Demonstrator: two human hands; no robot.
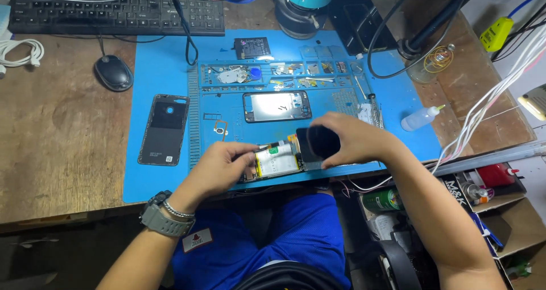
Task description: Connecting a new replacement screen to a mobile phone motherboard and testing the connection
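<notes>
An opened phone [277, 162] lies at the near edge of a work mat [165, 179], between the left hand [219, 168] and right hand [347, 139]; a back cover [164, 129] lies to its left, a screen panel [277, 106] behind it, a keyboard [116, 8] farther back.

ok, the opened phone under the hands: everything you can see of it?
The opened phone lies flat at the near edge of the blue work mat, back cover off. A pale, yellowish battery with a white label fills its visible middle; small green and yellow parts sit at the top. The left hand pinches its upper left edge. The right hand holds a dark, flat rounded piece over its right side, hiding that end.
</notes>
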